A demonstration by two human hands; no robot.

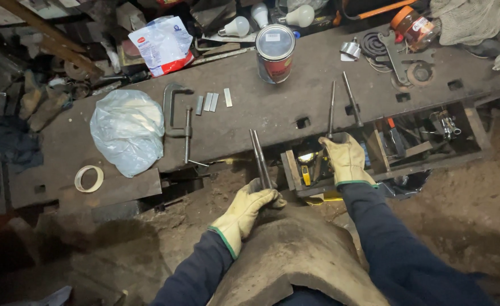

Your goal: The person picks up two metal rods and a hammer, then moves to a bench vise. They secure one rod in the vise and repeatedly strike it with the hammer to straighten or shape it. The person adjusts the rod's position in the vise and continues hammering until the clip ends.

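The pair of thin steel rods [259, 157] stands at the front edge of the workbench [272, 107], lower ends gripped in the left hand [249, 211], upper ends leaning over the bench edge. The left hand, in a yellow work glove, has its fingers curled closed around the rods. A third rod [331, 107] lies across the bench top; the gloved right hand [346, 160] closes loosely around its lower end, above an open tool tray [374, 158]. A fourth rod [352, 99] lies just beside it, angled slightly. Left of the rods sits a C-clamp [177, 116], with four small flat metal strips [212, 101] near it. A paint tin [275, 53] stands behind. A white plastic bag [127, 129] and a tape roll [89, 178] lie further left.
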